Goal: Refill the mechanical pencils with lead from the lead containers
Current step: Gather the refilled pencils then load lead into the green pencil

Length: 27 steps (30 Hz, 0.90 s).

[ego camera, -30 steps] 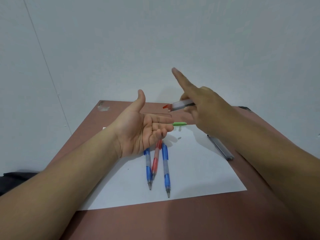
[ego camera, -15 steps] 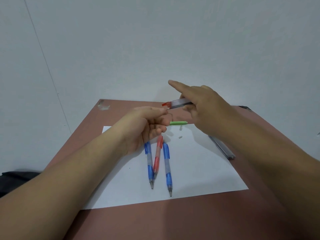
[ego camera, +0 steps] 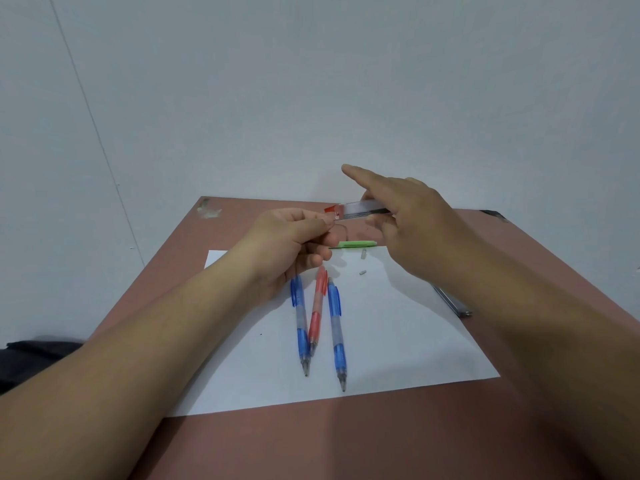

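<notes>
Left hand (ego camera: 284, 240), open earlier, now pinches at lead container (ego camera: 360, 207) gripped by right hand (ego camera: 415, 230)

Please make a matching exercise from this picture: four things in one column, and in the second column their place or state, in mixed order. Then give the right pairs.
Things
1. lead container with red cap
2. red pencil
3. green pencil
4. grey lead container

Places
A. on the bare table, right of the paper
B. held in the right hand, above the table
C. at the far edge of the paper, lying crosswise
D. on the paper between two blue pencils

Pairs: 1-B, 2-D, 3-C, 4-A
</notes>
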Motion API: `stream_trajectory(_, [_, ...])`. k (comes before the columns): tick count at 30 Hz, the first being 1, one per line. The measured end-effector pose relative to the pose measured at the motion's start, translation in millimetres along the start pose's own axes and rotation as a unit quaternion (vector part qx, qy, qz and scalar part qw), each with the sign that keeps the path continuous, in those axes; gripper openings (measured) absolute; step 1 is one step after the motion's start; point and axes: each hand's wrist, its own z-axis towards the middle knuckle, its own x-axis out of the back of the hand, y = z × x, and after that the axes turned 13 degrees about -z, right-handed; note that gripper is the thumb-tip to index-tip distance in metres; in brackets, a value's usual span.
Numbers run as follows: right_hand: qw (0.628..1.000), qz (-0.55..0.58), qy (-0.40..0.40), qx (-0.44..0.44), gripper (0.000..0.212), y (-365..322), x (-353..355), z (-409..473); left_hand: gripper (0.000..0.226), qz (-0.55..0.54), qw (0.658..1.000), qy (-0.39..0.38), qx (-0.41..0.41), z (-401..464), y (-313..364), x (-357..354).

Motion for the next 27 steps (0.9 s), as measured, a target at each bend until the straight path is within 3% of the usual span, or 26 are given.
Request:
stream_trajectory(11, [0.998,0.039,0.004,-0.039,0.068,-2,6,-7,0.017,0.071,0.997,0.018,-0.040,2,-1,3])
stream_trajectory(27, [0.971,0.188,0.008,-0.146,0.059,-1,2,-20,0.018,0.101,0.983,0.052,-0.143,5,4,8])
